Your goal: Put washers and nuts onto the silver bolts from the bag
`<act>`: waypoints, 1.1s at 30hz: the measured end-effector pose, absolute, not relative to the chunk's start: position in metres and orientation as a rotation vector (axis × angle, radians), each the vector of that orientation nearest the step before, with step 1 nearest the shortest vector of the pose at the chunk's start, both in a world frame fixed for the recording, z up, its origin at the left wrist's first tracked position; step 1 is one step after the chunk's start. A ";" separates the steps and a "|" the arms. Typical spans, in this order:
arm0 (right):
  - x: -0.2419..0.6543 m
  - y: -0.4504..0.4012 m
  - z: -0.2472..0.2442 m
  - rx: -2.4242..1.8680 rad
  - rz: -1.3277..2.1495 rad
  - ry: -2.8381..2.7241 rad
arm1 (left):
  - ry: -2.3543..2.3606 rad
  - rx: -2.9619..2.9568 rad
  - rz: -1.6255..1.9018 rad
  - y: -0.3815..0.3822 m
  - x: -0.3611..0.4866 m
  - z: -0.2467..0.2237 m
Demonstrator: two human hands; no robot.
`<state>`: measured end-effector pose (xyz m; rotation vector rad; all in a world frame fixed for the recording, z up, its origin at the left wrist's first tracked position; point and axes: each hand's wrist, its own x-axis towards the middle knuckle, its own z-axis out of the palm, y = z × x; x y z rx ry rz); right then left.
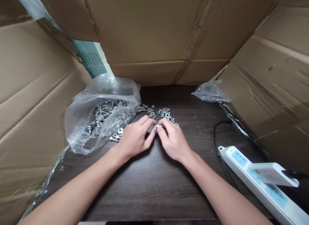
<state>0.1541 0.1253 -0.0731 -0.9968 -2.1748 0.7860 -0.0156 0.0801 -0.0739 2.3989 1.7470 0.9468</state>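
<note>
My left hand (137, 136) and my right hand (172, 138) meet over the middle of the dark table. Between their fingertips is a small metal bolt (158, 125) with what looks like a nut or washer on it, lying sideways. Both hands pinch it, the left at one end and the right at the other. Just beyond the fingers lie loose nuts and washers (166, 112) and a few bolts (144, 106). More bolts and washers (115, 139) lie left of my left hand, partly hidden by it.
An open clear plastic bag (79, 122) with many bolts stands at the left. A smaller clear bag (211, 92) lies at the back right. A white power strip (256, 183) with a plug and black cable (215, 138) is at the right. Cardboard walls (154, 31) surround the table (154, 192).
</note>
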 end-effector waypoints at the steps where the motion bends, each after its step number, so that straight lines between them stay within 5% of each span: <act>1: 0.154 0.125 -0.073 -0.991 0.781 -2.176 | 1.745 2.397 0.952 0.080 -0.016 -0.074; 33: 0.154 0.127 -0.072 -1.000 0.816 -2.190 | 1.727 2.399 0.946 0.081 -0.015 -0.076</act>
